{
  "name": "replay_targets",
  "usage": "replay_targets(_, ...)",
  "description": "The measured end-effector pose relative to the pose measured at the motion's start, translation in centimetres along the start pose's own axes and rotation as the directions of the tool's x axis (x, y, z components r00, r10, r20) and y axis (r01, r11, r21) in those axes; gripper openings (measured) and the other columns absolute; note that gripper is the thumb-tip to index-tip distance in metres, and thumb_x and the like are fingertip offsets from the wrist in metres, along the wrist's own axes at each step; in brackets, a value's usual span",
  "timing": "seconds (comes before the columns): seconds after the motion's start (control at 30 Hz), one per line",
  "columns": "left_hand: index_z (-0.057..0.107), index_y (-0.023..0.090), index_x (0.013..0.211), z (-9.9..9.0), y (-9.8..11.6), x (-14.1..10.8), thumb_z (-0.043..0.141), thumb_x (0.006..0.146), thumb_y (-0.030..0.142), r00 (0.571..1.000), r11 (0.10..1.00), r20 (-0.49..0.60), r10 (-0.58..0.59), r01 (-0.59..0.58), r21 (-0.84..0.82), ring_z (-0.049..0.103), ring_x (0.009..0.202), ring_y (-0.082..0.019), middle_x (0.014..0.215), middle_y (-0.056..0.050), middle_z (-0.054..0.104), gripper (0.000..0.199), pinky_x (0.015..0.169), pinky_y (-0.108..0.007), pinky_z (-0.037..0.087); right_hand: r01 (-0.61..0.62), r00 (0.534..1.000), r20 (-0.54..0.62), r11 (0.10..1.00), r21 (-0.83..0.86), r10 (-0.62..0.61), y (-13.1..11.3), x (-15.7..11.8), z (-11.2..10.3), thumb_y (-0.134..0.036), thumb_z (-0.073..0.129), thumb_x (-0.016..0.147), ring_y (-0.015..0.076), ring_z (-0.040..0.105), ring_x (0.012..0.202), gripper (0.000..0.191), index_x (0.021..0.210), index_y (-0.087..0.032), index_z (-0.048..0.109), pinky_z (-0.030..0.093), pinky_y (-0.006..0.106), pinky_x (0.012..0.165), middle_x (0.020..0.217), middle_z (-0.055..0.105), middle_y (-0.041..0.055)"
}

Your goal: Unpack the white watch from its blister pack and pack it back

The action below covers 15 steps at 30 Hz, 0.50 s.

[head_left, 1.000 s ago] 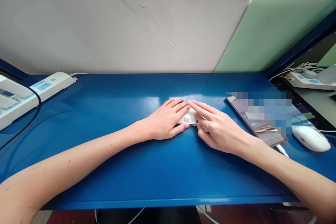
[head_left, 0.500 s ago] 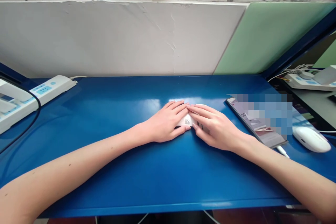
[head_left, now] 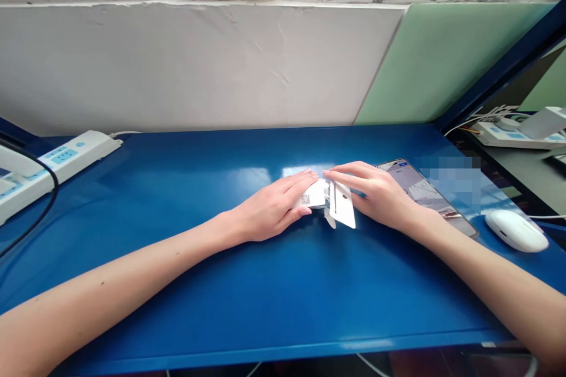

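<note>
A small white box point(head_left: 313, 195) with a printed square code lies just above the blue desk. My left hand point(head_left: 278, 206) is closed around it, fingers over the far side and thumb on the near side. At its right end, a white card-like piece point(head_left: 342, 203) with a dark slit and a small round hole stands tilted. My right hand point(head_left: 371, 188) grips this piece from the far side and right, its fingertips partly hidden. Between the two sits a bit of thin white material point(head_left: 329, 218), too small to make out.
A phone point(head_left: 424, 194) lies right of my right hand, partly behind it. Beyond it is a white computer mouse point(head_left: 516, 230). A white power strip point(head_left: 62, 159) with a black cable stands at the left. Another power strip point(head_left: 513, 136) is far right. A wall backs the blue desk point(head_left: 265, 288).
My right hand has moved right and up, away from my left, with the white card-like piece now showing at the box's end. The view has shifted slightly.
</note>
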State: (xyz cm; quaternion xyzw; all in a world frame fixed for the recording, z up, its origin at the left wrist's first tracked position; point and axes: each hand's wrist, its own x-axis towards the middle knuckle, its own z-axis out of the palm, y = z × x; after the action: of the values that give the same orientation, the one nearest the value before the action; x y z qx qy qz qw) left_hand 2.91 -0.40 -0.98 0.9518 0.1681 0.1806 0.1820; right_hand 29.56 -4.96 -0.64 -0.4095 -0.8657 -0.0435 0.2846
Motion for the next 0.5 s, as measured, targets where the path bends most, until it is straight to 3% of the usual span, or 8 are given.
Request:
replay_targets(0.17, 0.031, 0.016, 0.153, 0.0, 0.2, -0.2, 0.032, 0.107, 0.041, 0.996, 0.998, -0.070, 0.049, -0.052, -0.031, 0.041, 0.145, -0.026, 0.154, -0.016, 0.045, 0.053, 0.117, -0.041, 0.039, 0.059, 0.995, -0.083, 0.997, 0.054, -0.055, 0.0, 0.4, -1.2, -0.017, 0.051, 0.098, 0.0244, 0.070, 0.093, 0.027, 0.113, -0.021, 0.074, 0.058, 0.039, 0.076, 0.106, 0.076, 0.0123)
replay_targets(0.3, 0.041, 0.016, 0.147, -0.3, 0.3, -0.4, 0.032, 0.108, 0.039, 0.985, 0.995, -0.168, 0.036, -0.050, -0.083, 0.056, 0.132, -0.024, 0.144, -0.015, 0.056, 0.047, 0.107, -0.035, 0.048, 0.035, 0.990, -0.143, 0.986, 0.163, -0.011, -1.0, 0.6, -1.5, -0.017, 0.053, 0.097, 0.0229, 0.073, 0.091, 0.026, 0.110, -0.022, 0.075, 0.059, 0.037, 0.075, 0.106, 0.077, 0.0106)
replay_targets(0.4, 0.052, 0.016, 0.138, -0.3, 0.4, -0.3, 0.033, 0.108, 0.036, 0.956, 0.987, -0.292, 0.012, -0.058, -0.147, 0.069, 0.109, -0.020, 0.125, -0.012, 0.069, 0.041, 0.089, -0.028, 0.054, -0.033, 0.967, -0.227, 0.941, 0.337, 0.115, -2.0, 0.8, -1.7, -0.018, 0.059, 0.094, 0.0199, 0.073, 0.081, 0.020, 0.101, -0.024, 0.077, 0.058, 0.033, 0.069, 0.096, 0.078, 0.0064)
replay_targets(0.5, 0.064, 0.015, 0.113, -0.3, 0.6, 0.0, 0.035, 0.106, 0.029, 0.933, 0.981, -0.356, -0.048, -0.023, -0.193, 0.068, 0.071, -0.013, 0.089, -0.004, 0.073, 0.033, 0.064, -0.021, 0.050, -0.201, 0.879, -0.280, 0.831, 0.518, 0.387, -2.4, 1.2, -2.2, -0.028, 0.066, 0.091, 0.0189, 0.069, 0.067, 0.012, 0.086, -0.024, 0.077, 0.056, 0.034, 0.062, 0.075, 0.074, 0.0022)
